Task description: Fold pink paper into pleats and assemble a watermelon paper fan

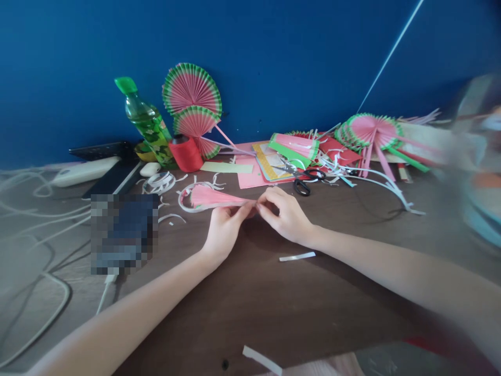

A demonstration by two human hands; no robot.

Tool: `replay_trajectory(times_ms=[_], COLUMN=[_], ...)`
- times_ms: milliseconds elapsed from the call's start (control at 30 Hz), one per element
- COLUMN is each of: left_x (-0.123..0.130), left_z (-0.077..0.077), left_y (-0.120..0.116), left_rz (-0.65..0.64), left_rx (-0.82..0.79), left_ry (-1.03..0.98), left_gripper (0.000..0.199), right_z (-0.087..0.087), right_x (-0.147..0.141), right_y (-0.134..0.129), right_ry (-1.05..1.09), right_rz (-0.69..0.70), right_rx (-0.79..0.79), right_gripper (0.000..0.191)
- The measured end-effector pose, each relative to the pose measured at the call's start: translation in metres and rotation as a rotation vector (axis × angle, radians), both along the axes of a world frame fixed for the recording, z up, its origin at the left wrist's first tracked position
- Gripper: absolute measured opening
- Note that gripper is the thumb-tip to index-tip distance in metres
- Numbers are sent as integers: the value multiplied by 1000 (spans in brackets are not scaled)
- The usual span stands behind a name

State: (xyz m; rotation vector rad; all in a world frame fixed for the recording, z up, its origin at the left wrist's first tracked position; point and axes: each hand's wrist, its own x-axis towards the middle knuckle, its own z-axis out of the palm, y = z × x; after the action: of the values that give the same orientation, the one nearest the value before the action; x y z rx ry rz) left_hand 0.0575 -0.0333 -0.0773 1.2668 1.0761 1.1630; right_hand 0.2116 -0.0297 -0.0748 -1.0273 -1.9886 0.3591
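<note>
Between the hands (256, 203), pleated pink paper (219, 197), narrowly tapered.

Green-capped bottle (151, 125) that stood by a blue wall (274, 57), small white case (150, 169) near its base, white oblong device (86, 172) that lay farther left, pixelated dark device (127, 230) that rested on the table (219, 318), white cable (111, 280) attached

The folded paper (219, 197) at nine o'clock is pink; the pleated fan (191, 87) at eleven, pink with green edging; the wall (274, 57) at twelve, blue.
</note>
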Motion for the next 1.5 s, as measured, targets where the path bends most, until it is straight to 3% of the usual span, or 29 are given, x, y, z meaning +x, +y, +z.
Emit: replay_trajectory(times_ms=[300,533,733,1333,1500], left_x=[-1,3,1,-2,0], left_z=[1,6,1,-2,1], left_y=[-2,-8,-4,-8,-8], left_rz=[-21,-10,-42,5,-23], left_rx=[35,52,19,48,17], left_ry=[34,16,-55,46,-24], left_gripper=[28,22,25,26,23], right_z=[0,0,0,-2,-1], right_x=[3,3,5,5,5], right_y=[1,1,1,2,2], right_ry=[24,19,9,22,41], right_rz=[51,42,49,75,69], right_rx=[-108,-108,-92,-91,-104], right_gripper=[14,16,14,15,15])
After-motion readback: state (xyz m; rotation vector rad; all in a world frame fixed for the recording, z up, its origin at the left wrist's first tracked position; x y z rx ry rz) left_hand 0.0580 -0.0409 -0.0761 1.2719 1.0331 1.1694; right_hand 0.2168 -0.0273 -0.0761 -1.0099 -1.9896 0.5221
